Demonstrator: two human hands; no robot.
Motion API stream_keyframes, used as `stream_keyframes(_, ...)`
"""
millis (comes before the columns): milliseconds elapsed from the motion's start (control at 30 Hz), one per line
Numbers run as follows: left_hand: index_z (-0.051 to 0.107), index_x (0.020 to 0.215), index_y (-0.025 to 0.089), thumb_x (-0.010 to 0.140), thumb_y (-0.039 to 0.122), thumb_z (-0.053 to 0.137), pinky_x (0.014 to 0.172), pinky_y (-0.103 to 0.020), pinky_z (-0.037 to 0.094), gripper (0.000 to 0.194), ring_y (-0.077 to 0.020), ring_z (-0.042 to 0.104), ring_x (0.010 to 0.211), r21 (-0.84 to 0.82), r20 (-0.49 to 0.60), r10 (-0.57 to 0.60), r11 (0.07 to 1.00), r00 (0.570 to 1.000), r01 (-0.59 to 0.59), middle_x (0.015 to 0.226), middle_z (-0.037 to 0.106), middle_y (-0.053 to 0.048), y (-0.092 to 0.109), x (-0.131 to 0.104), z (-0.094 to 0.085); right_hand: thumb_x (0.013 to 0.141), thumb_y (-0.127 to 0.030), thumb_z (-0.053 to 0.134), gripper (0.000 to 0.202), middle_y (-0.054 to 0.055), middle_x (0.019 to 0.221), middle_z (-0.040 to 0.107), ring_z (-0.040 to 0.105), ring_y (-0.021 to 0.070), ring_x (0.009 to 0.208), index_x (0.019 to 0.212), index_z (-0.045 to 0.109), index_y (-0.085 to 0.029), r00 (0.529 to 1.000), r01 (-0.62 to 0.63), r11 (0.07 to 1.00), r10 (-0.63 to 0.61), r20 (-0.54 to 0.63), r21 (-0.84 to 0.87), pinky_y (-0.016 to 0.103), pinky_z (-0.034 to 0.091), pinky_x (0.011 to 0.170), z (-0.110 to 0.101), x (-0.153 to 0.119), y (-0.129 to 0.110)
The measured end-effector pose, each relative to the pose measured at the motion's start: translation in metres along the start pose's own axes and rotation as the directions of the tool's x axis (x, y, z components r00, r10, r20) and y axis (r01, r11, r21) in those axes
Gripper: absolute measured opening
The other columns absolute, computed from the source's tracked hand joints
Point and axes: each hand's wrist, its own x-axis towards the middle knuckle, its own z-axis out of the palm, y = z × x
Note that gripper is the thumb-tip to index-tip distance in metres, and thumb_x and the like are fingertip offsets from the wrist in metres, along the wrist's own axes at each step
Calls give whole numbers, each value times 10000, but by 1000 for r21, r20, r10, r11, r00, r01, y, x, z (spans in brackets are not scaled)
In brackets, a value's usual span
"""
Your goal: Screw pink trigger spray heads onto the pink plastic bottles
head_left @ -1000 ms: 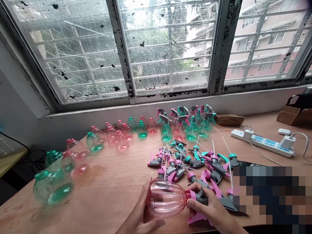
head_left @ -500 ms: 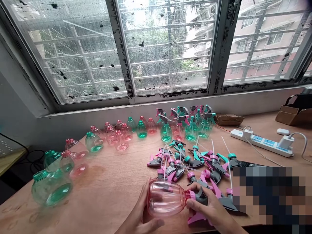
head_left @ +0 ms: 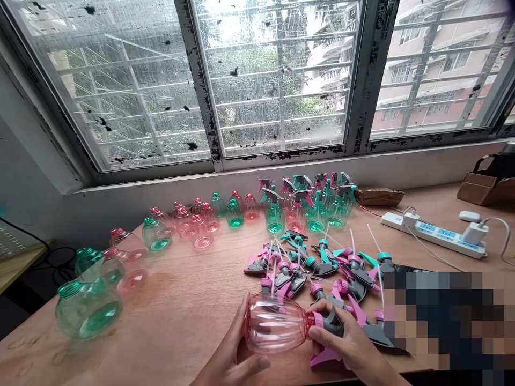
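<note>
A clear pink spray bottle (head_left: pixel 276 326) lies sideways in the air near the table's front edge, its base toward the left. My left hand (head_left: pixel 233 351) is wrapped round the base end, with the thumb below. At the neck, my right hand (head_left: pixel 346 340) grips the pink collar (head_left: pixel 316 320) and grey body of a trigger sprayer (head_left: pixel 333 324). The sprayer's collar sits against the bottle's neck; how tight it is I cannot tell. Just beyond the bottle lies a pile of loose trigger sprayers (head_left: pixel 317 265), pink-grey and teal-grey, with thin white tubes.
Open pink and green bottles (head_left: pixel 201 233) stand along the left and back, a large green one (head_left: pixel 88 311) nearest. Bottles with sprayers fitted (head_left: pixel 295 214) stand by the window wall. On the right are a white power strip (head_left: pixel 434 234), cables and a cardboard box (head_left: pixel 478 187).
Both hands keep their hold on the bottle and sprayer. The bottle sits very slightly higher and its highlights look a little different. The view has shifted a touch.
</note>
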Motion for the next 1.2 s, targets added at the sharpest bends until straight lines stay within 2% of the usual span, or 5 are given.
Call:
stream_keyframes(233, 143, 1619, 236, 765, 616, 763, 1298, -478, 111, 1122, -359, 139, 1578, -54, -22, 10, 998, 1000, -11, 1721, 169, -104, -15, 7, -4, 778, -510, 829, 401, -18, 642, 712, 658, 173, 587, 928, 628, -197, 1000, -15, 998, 14, 24, 54, 271, 508, 606, -2, -2, 4)
stream_keyframes(400, 272, 1590, 311, 853, 566, 697, 1304, -456, 122, 888, -336, 191, 1571, -39, -57, 30, 999, 998, -33, 1700, 271, -47, -2, 7, -2, 807, -497, 811, 402, -23, 642, 704, 658, 172, 595, 984, 604, -202, 998, -25, 997, 21, 63, 71, 280, 517, 606, -1, -6, 2)
stream_keyframes(833, 47, 1613, 306, 823, 464, 786, 1300, -443, 81, 1094, -314, 154, 1581, 36, -47, 49, 998, 998, -47, 1715, 210, -63, 3, -2, 4, 812, -487, 817, 399, -20, 651, 721, 657, 147, 596, 955, 602, -183, 999, -21, 999, 19, 44, 41, 256, 491, 610, -5, -5, 3)
stream_keyframes(1000, 312, 1579, 280, 784, 605, 757, 1272, -467, 225, 967, -371, 227, 1555, -191, 80, -20, 981, 997, 35, 1655, 374, -85, 1, -8, -1, 813, -480, 817, 388, -12, 668, 735, 683, 163, 593, 967, 605, -193, 994, -61, 996, 55, 90, 63, 266, 530, 587, -10, -8, 4)
stream_keyframes(1200, 272, 1573, 389, 760, 387, 870, 1234, -451, 310, 1009, -350, 340, 1509, -163, 62, -49, 985, 997, 59, 1645, 399, -17, -1, -9, -2, 813, -477, 818, 414, -7, 635, 744, 682, 164, 566, 985, 567, -196, 992, -85, 992, 75, 106, 95, 272, 523, 579, -13, -7, 7)
